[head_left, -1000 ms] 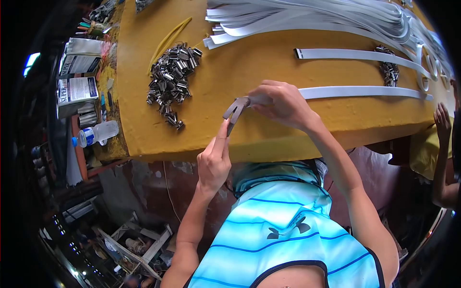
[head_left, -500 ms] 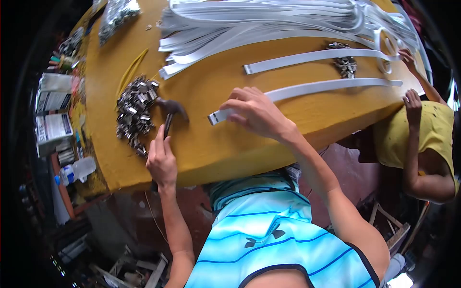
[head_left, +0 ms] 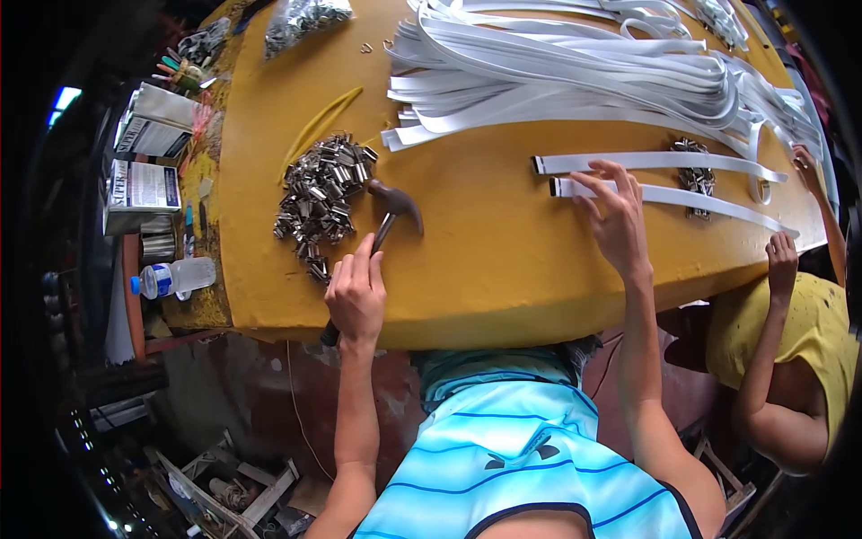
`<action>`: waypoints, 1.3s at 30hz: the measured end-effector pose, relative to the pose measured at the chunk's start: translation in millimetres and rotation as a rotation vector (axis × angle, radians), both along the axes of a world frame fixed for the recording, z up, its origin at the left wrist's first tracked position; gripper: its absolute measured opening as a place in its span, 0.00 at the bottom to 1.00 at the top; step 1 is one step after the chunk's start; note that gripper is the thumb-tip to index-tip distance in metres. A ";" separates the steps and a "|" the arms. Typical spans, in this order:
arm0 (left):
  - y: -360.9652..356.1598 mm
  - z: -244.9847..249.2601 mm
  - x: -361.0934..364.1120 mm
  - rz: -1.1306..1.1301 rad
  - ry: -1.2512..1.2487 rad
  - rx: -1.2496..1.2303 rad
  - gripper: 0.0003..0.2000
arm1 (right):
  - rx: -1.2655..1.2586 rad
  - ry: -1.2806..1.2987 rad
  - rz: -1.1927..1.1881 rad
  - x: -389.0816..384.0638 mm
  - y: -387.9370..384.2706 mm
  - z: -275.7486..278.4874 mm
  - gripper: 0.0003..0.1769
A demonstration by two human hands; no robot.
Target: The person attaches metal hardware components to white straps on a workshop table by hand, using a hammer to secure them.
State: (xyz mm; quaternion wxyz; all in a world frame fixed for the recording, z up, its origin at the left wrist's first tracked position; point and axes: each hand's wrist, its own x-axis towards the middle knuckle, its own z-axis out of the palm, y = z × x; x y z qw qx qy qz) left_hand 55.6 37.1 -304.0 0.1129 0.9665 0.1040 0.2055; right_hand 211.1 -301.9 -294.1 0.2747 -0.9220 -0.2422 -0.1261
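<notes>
My left hand (head_left: 356, 301) is closed around the handle of a claw hammer (head_left: 396, 207), whose head rests on the table beside a pile of small metal clips (head_left: 328, 189). My right hand (head_left: 618, 225) hovers over two white straps, fingers apart and curved, with nothing visibly gripped. Its fingertips are over the nearer strap (head_left: 682, 198) and close to the farther strap (head_left: 646, 162). Both straps lie almost parallel, each with a dark metal-looking tip at its left end.
A large bundle of white straps (head_left: 557, 81) covers the back of the yellow table (head_left: 467, 269). A second clip pile (head_left: 696, 180) lies by the straps. At right, another person's hand (head_left: 782, 256) touches a strap's end. Tins (head_left: 144, 193) and a water bottle (head_left: 180, 277) stand left.
My right hand has drawn back from the nearer strap's end and opened. That strap now lies closer to the other one. The whole view has shifted; my left hand keeps the hammer.
</notes>
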 end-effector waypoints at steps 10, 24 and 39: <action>-19.8 47.6 61.5 -0.111 -0.232 -0.094 0.10 | 0.306 -0.234 -0.109 -39.8 41.0 -16.3 0.14; -0.3 50.2 305.7 -0.062 0.217 -0.899 0.24 | 0.347 -0.260 -0.137 -40.3 42.3 -20.6 0.12; -45.0 102.4 152.0 -0.381 -0.190 -1.303 0.14 | 0.460 -0.150 -0.135 -41.3 41.2 -22.7 0.09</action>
